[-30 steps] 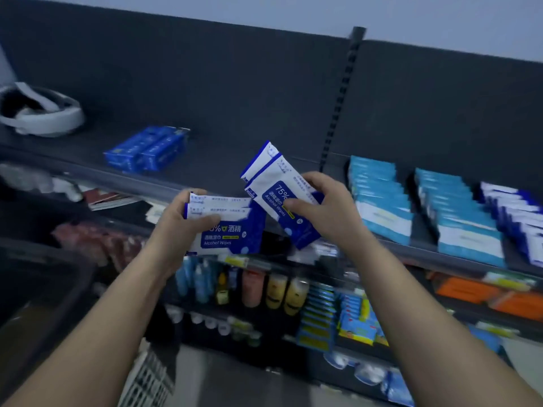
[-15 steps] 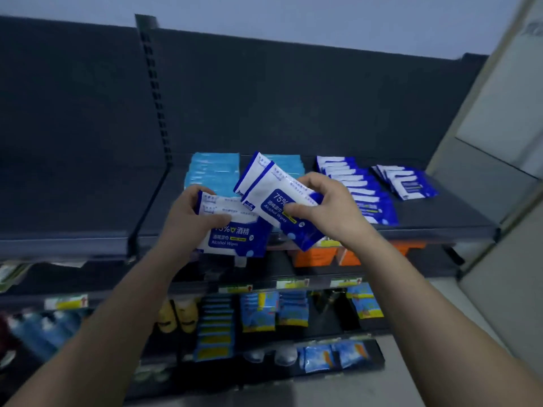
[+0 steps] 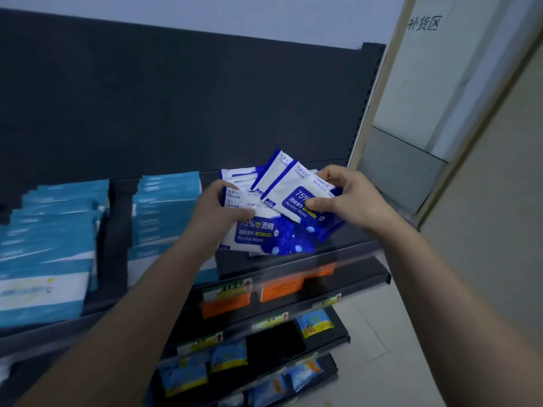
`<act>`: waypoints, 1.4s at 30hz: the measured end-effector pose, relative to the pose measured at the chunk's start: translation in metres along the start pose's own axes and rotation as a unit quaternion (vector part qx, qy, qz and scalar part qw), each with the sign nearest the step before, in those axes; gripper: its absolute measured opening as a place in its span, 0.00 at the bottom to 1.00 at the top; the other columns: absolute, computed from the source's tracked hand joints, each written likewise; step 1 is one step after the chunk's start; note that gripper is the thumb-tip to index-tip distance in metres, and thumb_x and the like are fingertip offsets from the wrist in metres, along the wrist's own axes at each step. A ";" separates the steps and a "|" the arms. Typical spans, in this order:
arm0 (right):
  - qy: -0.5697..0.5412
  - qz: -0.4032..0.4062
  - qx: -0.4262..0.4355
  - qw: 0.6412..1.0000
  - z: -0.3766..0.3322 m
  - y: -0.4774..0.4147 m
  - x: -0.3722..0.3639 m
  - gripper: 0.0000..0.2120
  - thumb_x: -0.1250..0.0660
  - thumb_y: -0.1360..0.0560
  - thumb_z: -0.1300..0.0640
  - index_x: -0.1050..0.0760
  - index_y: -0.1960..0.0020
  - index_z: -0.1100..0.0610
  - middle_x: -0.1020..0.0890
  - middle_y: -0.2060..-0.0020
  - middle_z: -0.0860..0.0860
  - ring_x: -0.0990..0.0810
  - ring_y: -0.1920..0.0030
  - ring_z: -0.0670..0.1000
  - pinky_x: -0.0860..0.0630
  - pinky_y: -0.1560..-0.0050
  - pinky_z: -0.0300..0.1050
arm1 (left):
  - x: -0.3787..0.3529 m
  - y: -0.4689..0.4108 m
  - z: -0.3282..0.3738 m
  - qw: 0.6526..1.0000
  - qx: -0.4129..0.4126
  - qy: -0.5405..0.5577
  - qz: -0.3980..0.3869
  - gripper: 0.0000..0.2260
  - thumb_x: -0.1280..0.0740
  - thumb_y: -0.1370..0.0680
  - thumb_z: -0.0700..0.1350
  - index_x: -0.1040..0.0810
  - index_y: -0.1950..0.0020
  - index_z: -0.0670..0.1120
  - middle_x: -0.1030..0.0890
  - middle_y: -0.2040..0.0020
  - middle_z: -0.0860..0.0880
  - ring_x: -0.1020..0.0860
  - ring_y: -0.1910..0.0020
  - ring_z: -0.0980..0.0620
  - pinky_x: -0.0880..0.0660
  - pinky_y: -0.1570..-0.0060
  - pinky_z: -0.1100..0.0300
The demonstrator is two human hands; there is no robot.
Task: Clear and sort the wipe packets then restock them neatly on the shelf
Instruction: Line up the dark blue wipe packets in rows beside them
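My left hand (image 3: 219, 211) grips a flat stack of blue-and-white alcohol wipe packets (image 3: 258, 235) by its left edge, thumb on top. My right hand (image 3: 348, 198) pinches two more of the same packets (image 3: 289, 188), tilted and overlapping the left stack. Both bundles hover over the right end of the dark top shelf (image 3: 338, 248). More blue-and-white packets (image 3: 238, 174) lie on the shelf behind my hands, mostly hidden.
Two rows of teal wipe packs (image 3: 164, 207) (image 3: 50, 239) fill the shelf to the left. Orange packs (image 3: 282, 287) sit one shelf down, with blue and yellow packets (image 3: 314, 323) on lower shelves. A pale wall and door frame (image 3: 440, 142) close the right side.
The view has swung right along the shelf, from the left bay to its right end. Both hands kept their packets and now hold them over the blue-and-white rows.
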State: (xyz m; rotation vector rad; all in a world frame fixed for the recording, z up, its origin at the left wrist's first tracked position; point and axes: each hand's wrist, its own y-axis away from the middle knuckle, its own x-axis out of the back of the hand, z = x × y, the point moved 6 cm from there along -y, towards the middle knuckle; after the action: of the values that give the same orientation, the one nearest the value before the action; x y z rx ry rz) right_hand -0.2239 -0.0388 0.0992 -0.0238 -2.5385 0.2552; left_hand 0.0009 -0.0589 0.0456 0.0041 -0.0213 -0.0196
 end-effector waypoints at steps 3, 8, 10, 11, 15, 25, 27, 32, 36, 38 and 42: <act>0.005 -0.040 -0.025 0.999 0.018 -0.023 0.034 0.13 0.23 0.32 0.63 0.23 0.51 0.59 0.14 0.57 0.51 0.15 0.57 0.52 0.18 0.53 0.53 | -0.046 -0.040 0.001 0.999 0.011 0.024 -0.029 0.16 0.26 0.32 0.33 0.27 0.53 0.47 0.16 0.52 0.44 0.16 0.57 0.45 0.19 0.56 0.47; -0.032 -0.064 -0.072 0.995 0.065 -0.050 0.079 0.12 0.25 0.32 0.66 0.23 0.52 0.59 0.14 0.58 0.52 0.16 0.60 0.50 0.17 0.61 0.43 | -0.112 -0.092 -0.005 0.997 0.053 0.032 -0.045 0.17 0.27 0.30 0.33 0.27 0.46 0.44 0.18 0.51 0.43 0.18 0.56 0.46 0.20 0.59 0.51; -0.031 -0.080 -0.089 0.992 0.087 -0.061 0.092 0.12 0.25 0.33 0.66 0.22 0.53 0.57 0.14 0.59 0.50 0.15 0.61 0.49 0.18 0.62 0.41 | -0.132 -0.109 -0.011 0.995 0.072 0.047 -0.051 0.17 0.27 0.29 0.33 0.27 0.44 0.42 0.18 0.51 0.42 0.18 0.59 0.47 0.21 0.65 0.55; -0.024 -0.095 -0.094 0.991 0.097 -0.067 0.097 0.12 0.24 0.33 0.66 0.22 0.53 0.56 0.14 0.59 0.50 0.15 0.60 0.48 0.18 0.61 0.41 | -0.140 -0.117 -0.015 0.994 0.083 0.054 -0.051 0.16 0.28 0.28 0.33 0.27 0.44 0.41 0.18 0.51 0.42 0.19 0.59 0.48 0.21 0.68 0.56; 0.022 -0.181 -0.104 0.978 0.131 -0.093 0.106 0.13 0.24 0.34 0.68 0.22 0.54 0.55 0.15 0.56 0.53 0.16 0.57 0.51 0.18 0.57 0.44 | -0.172 -0.143 -0.030 0.992 0.114 0.048 -0.040 0.14 0.31 0.26 0.32 0.28 0.43 0.42 0.19 0.53 0.44 0.19 0.59 0.48 0.21 0.66 0.54; 0.199 -0.334 -0.027 0.921 0.184 -0.144 0.097 0.15 0.24 0.32 0.58 0.23 0.47 0.51 0.19 0.49 0.46 0.21 0.49 0.48 0.23 0.46 0.46 | -0.233 -0.160 -0.058 0.988 0.152 0.018 0.021 0.17 0.30 0.28 0.29 0.24 0.44 0.44 0.19 0.47 0.45 0.20 0.53 0.50 0.22 0.56 0.56; 0.195 -0.358 -0.011 0.913 0.187 -0.148 0.094 0.16 0.24 0.31 0.58 0.22 0.45 0.52 0.19 0.50 0.46 0.21 0.51 0.46 0.23 0.51 0.41 | -0.229 -0.159 -0.061 0.986 0.159 -0.033 0.046 0.18 0.28 0.28 0.33 0.26 0.40 0.44 0.20 0.48 0.47 0.21 0.51 0.51 0.24 0.57 0.59; 0.202 -0.407 0.012 0.891 0.189 -0.159 0.080 0.15 0.24 0.31 0.55 0.23 0.46 0.50 0.20 0.49 0.45 0.22 0.52 0.43 0.26 0.56 0.37 | -0.226 -0.157 -0.062 0.977 0.175 -0.112 0.054 0.13 0.35 0.21 0.39 0.27 0.36 0.44 0.21 0.43 0.44 0.21 0.47 0.47 0.23 0.47 0.55; 0.221 -0.392 0.030 0.893 0.189 -0.163 0.074 0.20 0.23 0.32 0.53 0.24 0.43 0.51 0.24 0.47 0.45 0.25 0.48 0.47 0.28 0.51 0.41 | -0.221 -0.160 -0.055 0.950 0.158 -0.266 0.048 0.14 0.36 0.21 0.42 0.26 0.35 0.47 0.20 0.46 0.46 0.20 0.49 0.47 0.23 0.46 0.55; 0.258 -0.376 0.050 0.889 0.187 -0.164 0.074 0.24 0.23 0.33 0.51 0.26 0.40 0.52 0.26 0.47 0.46 0.26 0.46 0.48 0.28 0.49 0.43 | -0.218 -0.159 -0.052 0.922 0.149 -0.353 0.048 0.16 0.37 0.20 0.50 0.26 0.34 0.48 0.20 0.43 0.47 0.20 0.46 0.47 0.24 0.43 0.53; 0.346 -0.364 0.087 0.861 0.186 -0.164 0.070 0.26 0.23 0.35 0.45 0.30 0.44 0.52 0.27 0.48 0.48 0.27 0.49 0.49 0.27 0.52 0.45 | -0.224 -0.150 -0.048 0.898 0.113 -0.425 0.030 0.16 0.41 0.20 0.56 0.25 0.41 0.47 0.21 0.47 0.48 0.21 0.48 0.45 0.24 0.46 0.51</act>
State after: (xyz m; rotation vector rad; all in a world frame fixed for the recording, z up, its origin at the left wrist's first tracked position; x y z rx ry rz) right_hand -0.3791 -0.2280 0.0181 0.7620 -1.6437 0.1306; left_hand -0.2248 -0.2044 -0.0082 0.2294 -0.9035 0.0450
